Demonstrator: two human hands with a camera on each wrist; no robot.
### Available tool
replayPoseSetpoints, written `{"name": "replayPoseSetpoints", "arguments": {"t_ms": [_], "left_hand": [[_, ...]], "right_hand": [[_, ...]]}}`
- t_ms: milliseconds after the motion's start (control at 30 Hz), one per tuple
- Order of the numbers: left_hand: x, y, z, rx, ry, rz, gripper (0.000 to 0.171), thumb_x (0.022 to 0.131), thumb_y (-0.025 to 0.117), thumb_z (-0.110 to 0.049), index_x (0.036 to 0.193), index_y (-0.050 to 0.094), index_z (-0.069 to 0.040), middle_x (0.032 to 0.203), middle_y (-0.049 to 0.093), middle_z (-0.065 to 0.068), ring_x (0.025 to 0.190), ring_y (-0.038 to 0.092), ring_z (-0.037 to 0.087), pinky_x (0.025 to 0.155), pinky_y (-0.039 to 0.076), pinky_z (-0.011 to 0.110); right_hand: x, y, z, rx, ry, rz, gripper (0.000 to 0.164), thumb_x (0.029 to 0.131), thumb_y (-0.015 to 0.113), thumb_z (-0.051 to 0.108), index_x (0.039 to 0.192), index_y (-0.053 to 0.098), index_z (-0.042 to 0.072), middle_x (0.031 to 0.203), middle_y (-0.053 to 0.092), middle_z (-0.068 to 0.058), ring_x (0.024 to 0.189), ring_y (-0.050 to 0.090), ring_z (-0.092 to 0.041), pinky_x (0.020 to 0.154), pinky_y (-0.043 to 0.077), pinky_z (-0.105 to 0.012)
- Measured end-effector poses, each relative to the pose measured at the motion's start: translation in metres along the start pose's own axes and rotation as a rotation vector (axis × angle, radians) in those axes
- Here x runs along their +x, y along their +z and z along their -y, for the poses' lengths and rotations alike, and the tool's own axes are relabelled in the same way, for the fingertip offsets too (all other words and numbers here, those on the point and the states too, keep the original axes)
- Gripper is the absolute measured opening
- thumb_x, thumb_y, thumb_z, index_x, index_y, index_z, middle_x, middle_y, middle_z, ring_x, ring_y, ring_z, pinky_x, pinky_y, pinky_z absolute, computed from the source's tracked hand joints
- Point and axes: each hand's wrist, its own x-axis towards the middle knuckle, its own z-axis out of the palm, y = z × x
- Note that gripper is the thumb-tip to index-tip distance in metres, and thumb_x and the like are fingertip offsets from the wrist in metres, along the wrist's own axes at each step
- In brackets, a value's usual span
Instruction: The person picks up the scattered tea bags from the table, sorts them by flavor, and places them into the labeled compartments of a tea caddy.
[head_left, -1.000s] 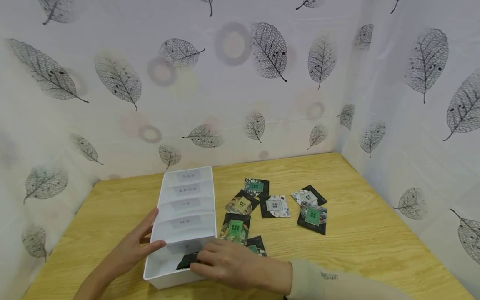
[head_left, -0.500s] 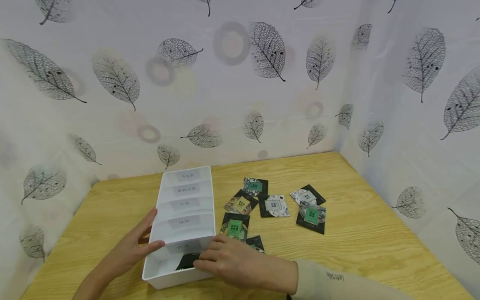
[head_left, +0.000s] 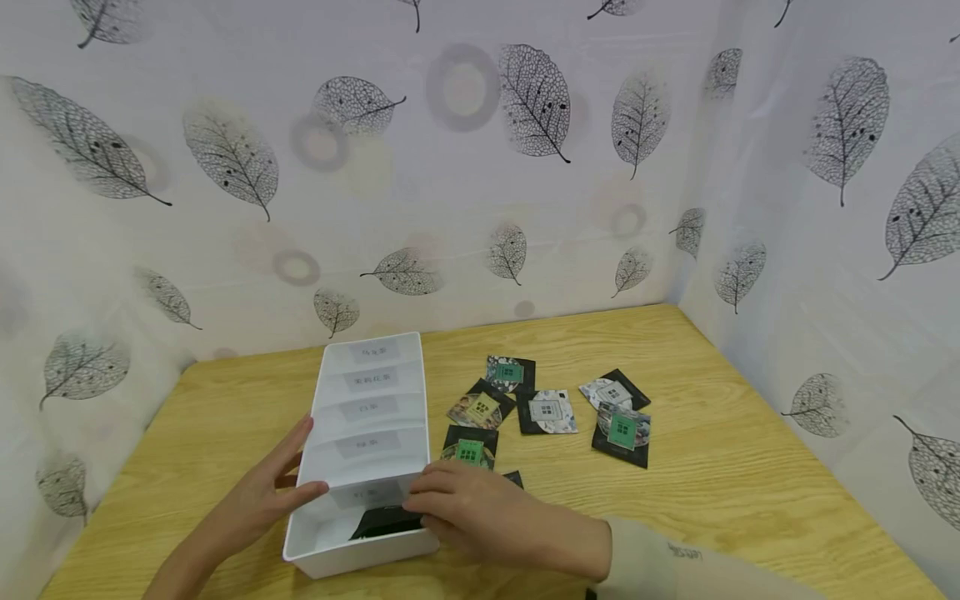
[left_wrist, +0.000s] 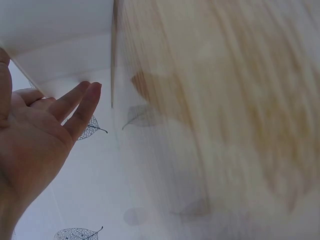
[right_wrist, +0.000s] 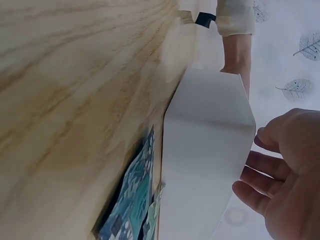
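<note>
A long white divided box (head_left: 360, 557) with paper labels stands on the table. My left hand (head_left: 262, 492) holds its left wall, thumb across the rim and fingers along the outside; the left wrist view shows these fingers (left_wrist: 82, 107) at the wall. In the nearest compartment lies a dark tea sachet (head_left: 382, 522), partly under the right hand's fingertips in the head view. My right hand (head_left: 480, 512) is at the box's right rim, its fingers loosely bent. Nothing shows between its fingers in the right wrist view, where the white box wall (right_wrist: 205, 165) stands beside them.
Several patterned tea sachets lie right of the box: a green-labelled one (head_left: 471, 448), a yellow-labelled one (head_left: 482, 406), a white-labelled one (head_left: 547, 411) and an overlapping pair (head_left: 622, 433) farther right. A leaf-print curtain (head_left: 450, 183) closes off the table's (head_left: 735, 500) back and sides.
My right hand has drawn back to the right, from over the sachet to the box's rim. More of the dark sachet shows in the near compartment. The left hand stays on the box.
</note>
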Motion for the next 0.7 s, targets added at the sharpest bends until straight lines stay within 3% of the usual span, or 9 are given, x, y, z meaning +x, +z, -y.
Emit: {"name": "replayPoseSetpoints", "arguments": {"t_ms": [133, 300, 433, 533, 700], "left_hand": [[0.000, 0.000, 0.000, -0.010, -0.001, 0.001, 0.095, 0.100, 0.071, -0.025, 0.166, 0.005, -0.006, 0.169, 0.006, 0.027, 0.137, 0.043, 0.053, 0.089, 0.051, 0.022], [0.000, 0.001, 0.000, -0.008, -0.014, -0.002, 0.095, 0.100, 0.071, -0.026, 0.166, 0.005, -0.008, 0.169, 0.006, 0.027, 0.137, 0.044, 0.053, 0.089, 0.051, 0.021], [0.000, 0.000, 0.000, -0.007, -0.014, -0.003, 0.095, 0.100, 0.071, -0.026, 0.166, 0.005, -0.008, 0.169, 0.006, 0.027, 0.138, 0.043, 0.052, 0.089, 0.050, 0.021], [0.000, 0.000, 0.000, -0.009, -0.004, -0.002, 0.095, 0.100, 0.071, -0.025, 0.166, 0.005, -0.006, 0.169, 0.007, 0.027, 0.138, 0.042, 0.053, 0.090, 0.051, 0.022], [-0.001, 0.000, 0.000, -0.011, -0.005, -0.002, 0.095, 0.100, 0.071, -0.026, 0.166, 0.006, -0.007, 0.169, 0.008, 0.027, 0.138, 0.042, 0.053, 0.089, 0.051, 0.022]], "right_hand": [[-0.007, -0.006, -0.005, 0.142, 0.074, -0.028, 0.025, 0.101, 0.068, 0.011, 0.126, 0.071, 0.007, 0.131, 0.066, -0.005, 0.127, 0.058, -0.014, 0.109, 0.040, -0.020], [-0.018, -0.014, -0.014, 0.231, 0.179, -0.070, 0.025, 0.104, 0.065, 0.015, 0.128, 0.071, 0.009, 0.130, 0.066, -0.004, 0.122, 0.060, -0.011, 0.100, 0.048, -0.020], [-0.029, -0.024, -0.025, 0.280, 0.256, -0.134, 0.024, 0.104, 0.064, 0.015, 0.128, 0.071, 0.011, 0.130, 0.068, -0.004, 0.124, 0.061, -0.016, 0.102, 0.051, -0.034], [-0.040, -0.032, -0.034, 0.310, 0.342, -0.179, 0.026, 0.105, 0.064, 0.017, 0.129, 0.070, 0.012, 0.128, 0.070, -0.003, 0.117, 0.065, -0.016, 0.097, 0.055, -0.039], [-0.063, -0.049, -0.049, 0.362, 0.535, -0.229, 0.028, 0.105, 0.065, 0.022, 0.131, 0.069, 0.013, 0.121, 0.072, -0.001, 0.100, 0.069, -0.015, 0.079, 0.058, -0.033]]}}
